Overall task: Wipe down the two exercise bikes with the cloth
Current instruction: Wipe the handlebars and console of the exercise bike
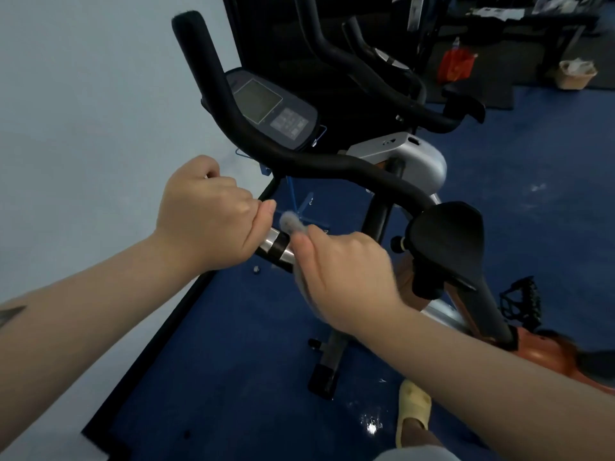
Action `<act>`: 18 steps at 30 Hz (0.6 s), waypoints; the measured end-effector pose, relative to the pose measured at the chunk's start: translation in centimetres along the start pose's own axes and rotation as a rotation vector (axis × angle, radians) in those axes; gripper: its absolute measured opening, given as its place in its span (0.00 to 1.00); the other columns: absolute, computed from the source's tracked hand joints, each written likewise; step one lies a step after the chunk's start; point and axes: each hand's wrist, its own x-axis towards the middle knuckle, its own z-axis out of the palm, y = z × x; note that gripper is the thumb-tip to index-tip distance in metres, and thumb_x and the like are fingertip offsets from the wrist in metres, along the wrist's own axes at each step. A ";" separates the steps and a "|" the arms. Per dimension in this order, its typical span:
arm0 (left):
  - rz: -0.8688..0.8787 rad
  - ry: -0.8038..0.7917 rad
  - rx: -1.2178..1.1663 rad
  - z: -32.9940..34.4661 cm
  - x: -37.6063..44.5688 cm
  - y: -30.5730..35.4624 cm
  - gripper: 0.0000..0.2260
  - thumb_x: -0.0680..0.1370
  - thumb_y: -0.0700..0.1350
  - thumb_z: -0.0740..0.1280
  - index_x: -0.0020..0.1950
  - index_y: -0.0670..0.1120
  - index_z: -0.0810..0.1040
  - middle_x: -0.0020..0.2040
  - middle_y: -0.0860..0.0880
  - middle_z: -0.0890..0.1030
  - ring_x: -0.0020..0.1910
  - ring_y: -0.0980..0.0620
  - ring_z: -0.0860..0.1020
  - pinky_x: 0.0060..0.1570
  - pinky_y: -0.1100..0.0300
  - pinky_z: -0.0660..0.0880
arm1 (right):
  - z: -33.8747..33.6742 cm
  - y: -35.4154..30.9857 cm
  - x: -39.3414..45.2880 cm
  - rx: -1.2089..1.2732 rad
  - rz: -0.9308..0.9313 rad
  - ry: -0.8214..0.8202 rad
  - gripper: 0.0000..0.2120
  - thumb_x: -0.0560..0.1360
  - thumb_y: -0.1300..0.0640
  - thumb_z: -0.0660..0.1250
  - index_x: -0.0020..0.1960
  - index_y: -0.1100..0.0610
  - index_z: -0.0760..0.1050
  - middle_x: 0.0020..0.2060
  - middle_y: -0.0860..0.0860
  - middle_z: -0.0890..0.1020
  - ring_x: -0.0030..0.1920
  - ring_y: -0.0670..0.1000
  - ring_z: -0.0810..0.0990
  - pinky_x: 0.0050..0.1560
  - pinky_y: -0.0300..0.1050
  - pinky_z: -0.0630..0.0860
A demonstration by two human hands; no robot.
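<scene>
Your right hand (pixel 346 277) pinches the cloth (pixel 290 222) to rub the bar (pixel 276 247); your left hand (pixel 206 211) grips it steady.

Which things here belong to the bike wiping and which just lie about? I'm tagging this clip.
Job:
- cloth, held by right hand
- handlebar, its near grip held by left hand
- console
- saddle
- second bike behind

Lying about:
- red bag
- basket
- yellow slipper on the person's foot
</scene>
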 end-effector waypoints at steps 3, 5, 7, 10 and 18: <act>-0.009 -0.004 -0.002 0.0 0.1 0.1 0.22 0.78 0.43 0.58 0.22 0.44 0.66 0.18 0.48 0.68 0.19 0.47 0.68 0.35 0.55 0.66 | -0.4 0.8 -0.8 0.087 0.047 0.081 0.12 0.79 0.55 0.56 0.45 0.58 0.76 0.28 0.49 0.75 0.27 0.52 0.71 0.38 0.47 0.73; -0.009 0.011 0.002 0.1 0.2 0.1 0.22 0.77 0.43 0.58 0.22 0.45 0.67 0.18 0.49 0.68 0.19 0.47 0.68 0.35 0.55 0.67 | -0.5 -0.7 1.0 -0.061 0.064 -0.054 0.07 0.76 0.59 0.61 0.52 0.59 0.75 0.28 0.49 0.71 0.24 0.53 0.65 0.27 0.44 0.64; -0.004 -0.002 -0.006 0.0 0.3 -0.1 0.22 0.78 0.43 0.58 0.22 0.45 0.67 0.18 0.49 0.69 0.20 0.47 0.69 0.35 0.56 0.67 | -0.4 -1.2 2.2 -0.091 0.037 -0.090 0.11 0.77 0.59 0.59 0.58 0.59 0.71 0.31 0.49 0.70 0.25 0.53 0.64 0.25 0.42 0.55; 0.000 -0.003 -0.024 -0.5 0.1 0.2 0.22 0.77 0.43 0.59 0.22 0.45 0.68 0.19 0.49 0.70 0.20 0.47 0.68 0.36 0.56 0.69 | -0.3 0.7 -0.2 0.005 -0.058 -0.013 0.07 0.78 0.56 0.60 0.54 0.58 0.72 0.38 0.51 0.76 0.28 0.54 0.74 0.36 0.52 0.75; -0.677 0.132 -0.380 -2.4 -1.0 -0.2 0.10 0.79 0.44 0.60 0.48 0.44 0.81 0.49 0.53 0.82 0.52 0.56 0.78 0.64 0.58 0.66 | -1.3 -3.0 3.1 0.048 0.082 -0.132 0.08 0.75 0.56 0.63 0.53 0.56 0.70 0.36 0.51 0.72 0.24 0.55 0.70 0.22 0.41 0.57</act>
